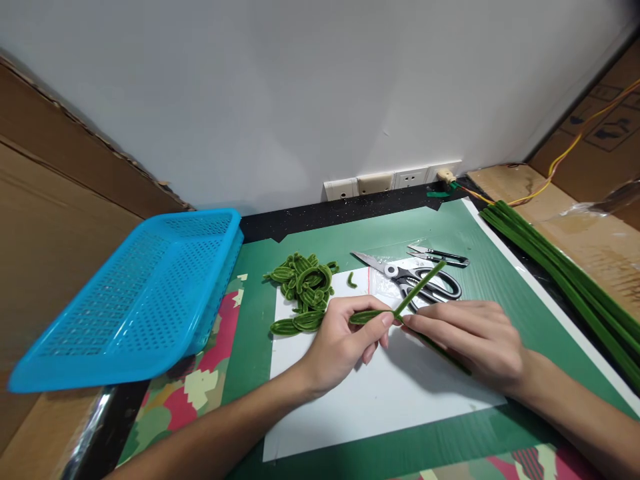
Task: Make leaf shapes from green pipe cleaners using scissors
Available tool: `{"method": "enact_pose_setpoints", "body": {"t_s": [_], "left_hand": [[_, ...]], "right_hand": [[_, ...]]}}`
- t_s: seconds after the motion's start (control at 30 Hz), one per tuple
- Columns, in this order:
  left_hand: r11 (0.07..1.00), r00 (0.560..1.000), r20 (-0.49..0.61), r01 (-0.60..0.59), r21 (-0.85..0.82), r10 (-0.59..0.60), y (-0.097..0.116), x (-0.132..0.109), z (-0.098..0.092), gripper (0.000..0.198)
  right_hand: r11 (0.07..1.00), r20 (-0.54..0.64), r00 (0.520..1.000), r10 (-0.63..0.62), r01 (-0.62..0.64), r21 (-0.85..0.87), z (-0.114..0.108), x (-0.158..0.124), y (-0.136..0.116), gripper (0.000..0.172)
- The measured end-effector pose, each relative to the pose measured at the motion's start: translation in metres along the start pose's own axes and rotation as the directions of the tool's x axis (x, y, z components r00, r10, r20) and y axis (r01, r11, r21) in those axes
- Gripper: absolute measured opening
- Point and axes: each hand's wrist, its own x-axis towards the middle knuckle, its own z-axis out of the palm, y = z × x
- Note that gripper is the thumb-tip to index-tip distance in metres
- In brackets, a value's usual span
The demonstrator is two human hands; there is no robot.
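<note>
My left hand [345,343] pinches a green pipe cleaner [369,317] between thumb and fingers, where it is bent into a narrow leaf shape. One straight end sticks up to the right from the pinch, and another length runs below my right hand [477,337]. The right fingers are closed on the pipe cleaner just beside the left thumb, partly hiding it. Left of my hands lies a pile of looped green pipe-cleaner pieces [305,287]. A short curved scrap [352,280] rests on the white sheet [345,420] beneath.
Black-handled scissors [391,271] and small thread snips [443,258] lie beyond my hands. A bundle of long green pipe cleaners [555,273] lies at right. A blue basket [187,267] stands at left. Wall sockets [411,178] with a plugged cable line the back.
</note>
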Motion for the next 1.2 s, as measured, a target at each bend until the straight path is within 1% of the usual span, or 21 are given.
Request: {"method": "enact_pose_setpoints", "body": {"t_s": [0.1, 0.2, 0.33, 0.43, 0.5, 0.67, 0.87, 1.0, 1.03, 1.2], "left_hand": [[1.0, 1.0, -0.004, -0.001, 0.018, 0.001, -0.001, 0.0, 0.0, 0.029], [0.999, 1.0, 0.0, -0.01, 0.033, 0.01, -0.001, 0.0, 0.001, 0.029], [0.999, 0.999, 0.022, -0.023, 0.024, 0.023, -0.001, 0.0, 0.001, 0.031], [0.999, 0.999, 0.022, -0.024, 0.028, 0.023, 0.0, 0.0, 0.001, 0.033], [0.999, 1.0, 0.014, -0.022, 0.034, 0.022, 0.0, 0.0, 0.002, 0.033], [1.0, 1.0, 0.014, -0.012, 0.025, 0.012, 0.0, 0.001, 0.003, 0.033], [1.0, 1.0, 0.001, -0.02, 0.016, 0.02, 0.0, 0.001, 0.003, 0.032], [0.999, 0.999, 0.031, -0.03, 0.042, 0.029, 0.002, 0.0, 0.002, 0.032], [0.998, 0.999, 0.041, -0.032, 0.052, 0.029, 0.002, -0.001, 0.002, 0.032], [0.996, 0.997, 0.077, -0.034, 0.085, 0.028, 0.002, -0.002, 0.0, 0.032]], "right_hand": [[0.999, -0.01, 1.0, -0.026, 0.025, -0.028, 0.0, -0.001, -0.001, 0.02], [0.994, -0.03, 0.998, -0.057, 0.054, -0.095, -0.003, 0.001, -0.001, 0.017], [0.966, -0.048, 0.988, -0.148, 0.134, -0.221, -0.008, 0.009, -0.004, 0.012], [0.932, -0.015, 0.976, -0.217, 0.203, -0.301, -0.011, 0.014, -0.006, 0.015], [0.92, 0.018, 0.973, -0.231, 0.224, -0.32, -0.012, 0.015, -0.007, 0.02], [0.925, 0.023, 0.973, -0.228, 0.224, -0.308, -0.011, 0.013, -0.008, 0.02], [0.946, 0.021, 0.973, -0.229, 0.228, -0.23, -0.009, 0.008, -0.009, 0.028], [0.949, 0.027, 0.975, -0.219, 0.219, -0.228, -0.008, 0.006, -0.006, 0.02], [0.95, 0.027, 0.977, -0.212, 0.213, -0.228, -0.009, 0.006, -0.005, 0.02], [0.958, 0.016, 0.981, -0.191, 0.19, -0.216, -0.011, 0.003, -0.001, 0.034]]}}
